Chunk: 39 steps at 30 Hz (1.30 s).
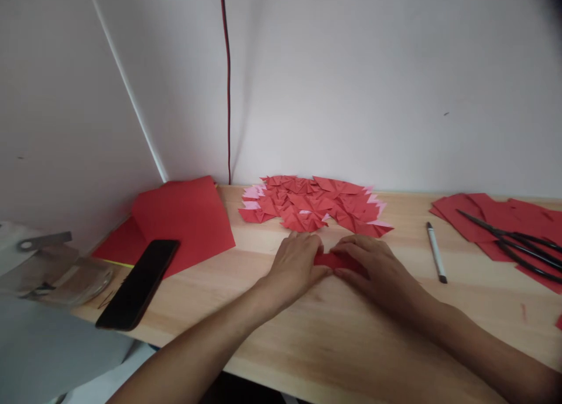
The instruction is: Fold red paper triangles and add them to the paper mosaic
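A small piece of red paper (331,261) lies between my two hands on the wooden table, mostly covered by my fingers. My left hand (301,259) grips its left end, thumb toward me and fingers on the far side. On the right end, my right hand (366,264) holds it the same way, its fingertips near the left thumb. Just beyond my hands sits a cluster of folded red and pink paper pieces (307,202), layered in pointed rows against the wall.
Large red sheets (188,216) lie at the left, with a black phone (138,284) on their near edge. A clear tape dispenser (65,275) sits at the far left. To the right are a white pen (435,252), red paper pieces (472,216) and black scissors (518,240).
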Tool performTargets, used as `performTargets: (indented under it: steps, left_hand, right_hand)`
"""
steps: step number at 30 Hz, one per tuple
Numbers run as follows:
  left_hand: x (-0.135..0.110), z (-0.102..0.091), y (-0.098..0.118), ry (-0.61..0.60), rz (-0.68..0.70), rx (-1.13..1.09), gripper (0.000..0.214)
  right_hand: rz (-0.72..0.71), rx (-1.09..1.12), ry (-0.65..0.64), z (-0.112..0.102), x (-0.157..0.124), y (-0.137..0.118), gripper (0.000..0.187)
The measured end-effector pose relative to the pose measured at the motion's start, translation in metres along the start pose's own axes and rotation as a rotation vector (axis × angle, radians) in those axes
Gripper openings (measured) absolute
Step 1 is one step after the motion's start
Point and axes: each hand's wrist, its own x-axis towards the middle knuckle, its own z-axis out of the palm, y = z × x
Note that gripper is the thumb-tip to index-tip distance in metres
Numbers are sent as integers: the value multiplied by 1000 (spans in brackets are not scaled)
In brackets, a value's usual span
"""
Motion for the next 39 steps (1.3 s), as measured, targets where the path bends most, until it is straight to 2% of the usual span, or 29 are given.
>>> performTargets:
  steps: [6,10,16,25,28,33,39]
  left_hand:
    - [-7,8,-7,54,63,-12,26]
    - [-8,8,-7,32,70,-3,27]
    - [-7,7,-6,27,90,-27,23]
    - [-10,9,-5,43,89,-32,25]
    - [-9,11,-6,69,116,-40,22]
    - [-9,12,-5,158,200,-25,3]
    - [-11,13,-4,256,286,197,15]
  right_hand:
    - [2,-9,21,0,0,4,23]
    - [0,-34,75,2,0,9,24]
    - [29,0,72,5,-2,9,25]
    - [68,119,75,7,-6,1,12]
    - [44,138,80,4,-4,-2,12]
    - [-47,88,133,2,-2,-3,12]
    - [-128,-69,215,3,-3,3,8]
